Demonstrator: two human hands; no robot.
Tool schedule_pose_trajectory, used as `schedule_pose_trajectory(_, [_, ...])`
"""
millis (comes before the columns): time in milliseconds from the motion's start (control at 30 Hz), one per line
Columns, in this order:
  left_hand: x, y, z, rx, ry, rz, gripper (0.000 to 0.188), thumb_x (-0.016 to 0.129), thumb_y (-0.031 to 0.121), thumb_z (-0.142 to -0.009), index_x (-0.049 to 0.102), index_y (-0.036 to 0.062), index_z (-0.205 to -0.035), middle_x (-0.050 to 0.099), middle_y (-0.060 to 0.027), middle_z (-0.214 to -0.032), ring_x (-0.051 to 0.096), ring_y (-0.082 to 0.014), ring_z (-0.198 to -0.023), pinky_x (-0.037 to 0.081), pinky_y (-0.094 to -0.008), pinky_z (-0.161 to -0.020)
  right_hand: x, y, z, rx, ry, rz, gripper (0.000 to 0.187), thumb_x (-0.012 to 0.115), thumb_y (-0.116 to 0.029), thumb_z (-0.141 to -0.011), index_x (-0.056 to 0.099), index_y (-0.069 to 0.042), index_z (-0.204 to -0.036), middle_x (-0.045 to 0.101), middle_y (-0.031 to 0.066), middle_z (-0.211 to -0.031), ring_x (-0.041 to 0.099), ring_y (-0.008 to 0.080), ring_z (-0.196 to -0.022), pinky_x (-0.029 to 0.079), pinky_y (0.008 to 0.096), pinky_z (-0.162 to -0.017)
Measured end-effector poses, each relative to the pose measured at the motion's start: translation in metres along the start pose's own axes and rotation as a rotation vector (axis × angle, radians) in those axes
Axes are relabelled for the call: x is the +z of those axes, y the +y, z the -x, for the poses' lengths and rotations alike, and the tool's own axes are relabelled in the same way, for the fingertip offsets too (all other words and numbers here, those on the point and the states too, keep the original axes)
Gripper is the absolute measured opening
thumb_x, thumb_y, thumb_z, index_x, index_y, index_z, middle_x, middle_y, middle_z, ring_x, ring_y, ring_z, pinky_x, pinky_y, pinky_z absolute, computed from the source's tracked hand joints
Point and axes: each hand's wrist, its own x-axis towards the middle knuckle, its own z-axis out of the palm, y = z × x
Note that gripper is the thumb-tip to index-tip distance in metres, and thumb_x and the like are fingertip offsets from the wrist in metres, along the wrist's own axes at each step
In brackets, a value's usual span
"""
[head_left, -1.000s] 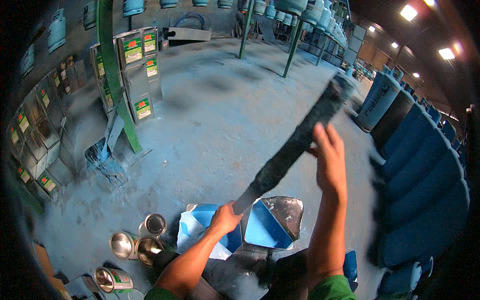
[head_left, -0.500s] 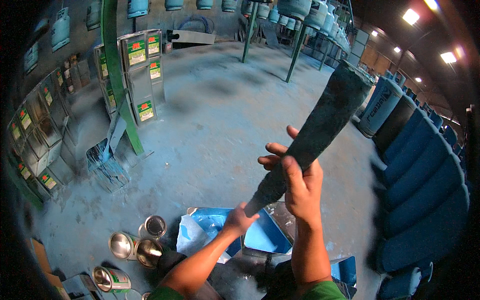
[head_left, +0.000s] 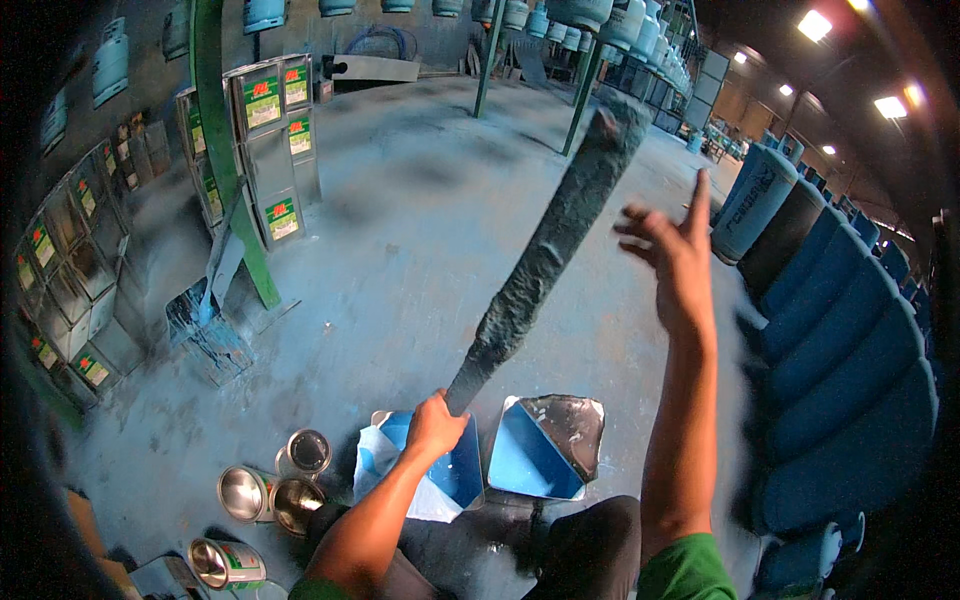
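My left hand (head_left: 436, 426) is closed around the narrow lower end of a long, flat paddle (head_left: 545, 245), its wide end pointing up and away to the right. A thick, rough dark-grey crust covers the paddle. My right hand (head_left: 677, 262) is apart from it on the right, raised, holding nothing, with its fingers spread and slightly blurred. Below my left hand stands a square tin (head_left: 467, 478) with blue inside and a pale, blue-stained sheet (head_left: 432, 500) over its edge. Beside it is a second square tin (head_left: 553, 462), blue within and partly covered by a dark lid-like flap.
Several round metal cans (head_left: 243, 493) stand at the lower left. A blue-smeared square tin (head_left: 212, 335) sits by a green post (head_left: 228, 150). Stacked rectangular tins (head_left: 268, 150) are behind it. Rows of blue gas cylinders (head_left: 755, 200) line the right; others hang overhead.
My right hand has let go of the paddle and moved right, its fingers opening out. The paddle, still in my left hand, has shifted left and turned, uncovering the second tin.
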Motion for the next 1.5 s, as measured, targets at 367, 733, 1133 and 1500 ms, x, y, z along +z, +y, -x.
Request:
schedule_pose_trajectory(367, [0.03, -0.004, 0.01, 0.153, -0.049, 0.022, 0.035, 0.07, 0.029, -0.083, 0.062, 0.0045, -0.105, 0.068, -0.0257, -0.098, 0.065, -0.0445, -0.096, 0.052, -0.0499, -0.08, 0.04, 0.012, 0.096, 0.19, -0.169, -0.246, 0.033, 0.066, -0.019, -0.094, 0.06, 0.006, -0.115, 0.069, 0.0183, -0.105, 0.069, 0.0278, -0.095, 0.054, 0.0405, -0.088])
schedule_pose_trajectory(733, [0.054, 0.002, 0.004, 0.262, 0.02, 0.17, 0.043, 0.079, 0.027, -0.078, 0.062, -0.0014, -0.105, 0.069, -0.0276, -0.092, 0.067, -0.0439, -0.092, 0.054, -0.0453, -0.076, 0.084, 0.009, 0.097, 0.065, -0.175, -0.077, 0.035, 0.063, -0.018, -0.097, 0.056, 0.003, -0.125, 0.068, 0.0146, -0.108, 0.068, 0.0228, -0.1, 0.054, 0.035, -0.086])
schedule_pose_trajectory(1133, [0.032, -0.027, -0.019, 0.139, -0.029, 0.16, 0.048, 0.079, 0.028, -0.076, 0.063, -0.0009, -0.11, 0.069, -0.0273, -0.101, 0.067, -0.0422, -0.099, 0.053, -0.0447, -0.084, 0.084, 0.032, 0.092, 0.0, -0.09, 0.06, 0.022, 0.055, -0.014, -0.102, 0.058, 0.004, -0.114, 0.067, 0.0077, -0.091, 0.061, 0.0133, -0.084, 0.051, 0.0295, -0.074])
schedule_pose_trajectory(1500, [0.044, -0.003, -0.008, 0.411, 0.142, 0.758, 0.035, 0.076, 0.024, -0.081, 0.065, 0.0028, -0.107, 0.073, -0.0182, -0.093, 0.071, -0.0299, -0.09, 0.053, -0.0398, -0.076, 0.12, 0.012, 0.114, -0.044, -0.314, 0.123, 0.042, 0.062, -0.015, -0.096, 0.053, -0.001, -0.135, 0.066, 0.025, -0.103, 0.068, 0.0369, -0.095, 0.052, 0.0359, -0.081])
